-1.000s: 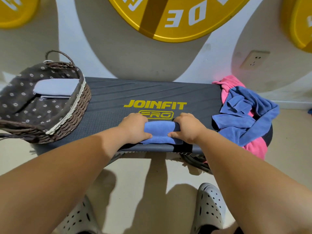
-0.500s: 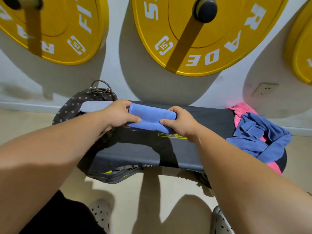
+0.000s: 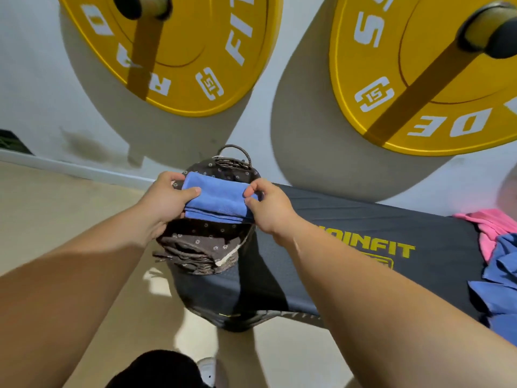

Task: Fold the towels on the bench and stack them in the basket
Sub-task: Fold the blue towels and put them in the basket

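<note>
Against a white wall hung with two yellow weight plates (image 3: pixel 179 49), a dark bench (image 3: pixel 363 236) carried a wicker basket (image 3: pixel 201 256) at its left end. Both hands pinched one folded blue towel (image 3: pixel 216 201) over the basket's opening: the left hand (image 3: pixel 165 201) clenched the end at nine o'clock, the right hand (image 3: pixel 268 208) the end at three o'clock. Well apart, toward four o'clock at the bench's far end, lay a loose heap of pink and blue towels (image 3: pixel 500 264).

Folded blue towel (image 3: pixel 216 198) over lined wicker basket (image 3: pixel 201 256) at bench (image 3: pixel 349 219) end.
</note>
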